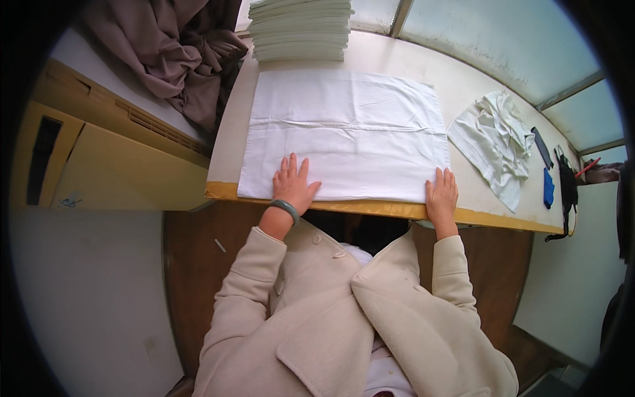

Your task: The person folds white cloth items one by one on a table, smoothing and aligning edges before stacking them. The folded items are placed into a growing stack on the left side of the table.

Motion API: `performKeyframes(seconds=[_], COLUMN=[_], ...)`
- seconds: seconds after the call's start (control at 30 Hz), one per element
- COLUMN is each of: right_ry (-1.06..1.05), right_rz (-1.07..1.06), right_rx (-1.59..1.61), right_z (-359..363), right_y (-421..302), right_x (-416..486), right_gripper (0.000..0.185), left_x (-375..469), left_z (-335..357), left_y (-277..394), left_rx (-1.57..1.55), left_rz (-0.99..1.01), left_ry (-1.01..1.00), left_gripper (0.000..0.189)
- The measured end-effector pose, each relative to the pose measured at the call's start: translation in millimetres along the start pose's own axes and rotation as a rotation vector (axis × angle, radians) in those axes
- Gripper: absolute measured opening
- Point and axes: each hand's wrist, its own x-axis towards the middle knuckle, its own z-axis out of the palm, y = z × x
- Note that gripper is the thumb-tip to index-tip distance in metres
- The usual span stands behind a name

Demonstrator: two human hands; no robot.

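A white rectangular cloth [347, 144] lies spread on the table, with crease lines crossing its middle and some wrinkles at the upper right. My left hand [293, 186] rests palm down on its lower left part, fingers apart; a dark bangle circles that wrist. At the cloth's lower right corner, my right hand [441, 196] lies flat over the side edge, with its fingers pointing away from me. Neither hand grips anything. Beyond the cloth stands a tall stack of folded white cloths [300, 32].
A crumpled white cloth [501, 144] lies on the right of the table [379, 49]. Near the right end are a dark flat object [541, 147], a blue item [548, 188] and a black strapped item [567, 191]. Mauve fabric [168, 59] is heaped at left, above a yellow cabinet [124, 171].
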Motion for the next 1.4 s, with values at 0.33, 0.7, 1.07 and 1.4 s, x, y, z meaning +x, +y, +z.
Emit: performKeyframes(seconds=[0.33,0.7,1.07,1.4], right_ry=[0.108,0.092,0.195,0.196], right_rz=[-0.378,-0.128,-0.331,-0.361], right_rx=[0.156,-0.147,0.026,-0.125], right_z=[16.9,33.7,20.9,5.9], right_y=[-116.6,-6.6,-6.5,41.2], right_x=[62.2,60.8,41.5,36.6], right_gripper=[0.05,0.052,0.043,0.038], left_x=[112.5,87.2,-57.0,-66.8], left_z=[-5.1,-12.3,-7.2,-20.1], left_y=[3.2,-101.2,-108.1,-75.2], left_rx=[-0.003,0.087,0.12,0.037], left_rz=[0.087,-0.308,-0.306,-0.441], left_ry=[0.147,0.258,0.437,0.468], left_gripper=[0.063,0.063,0.048,0.038])
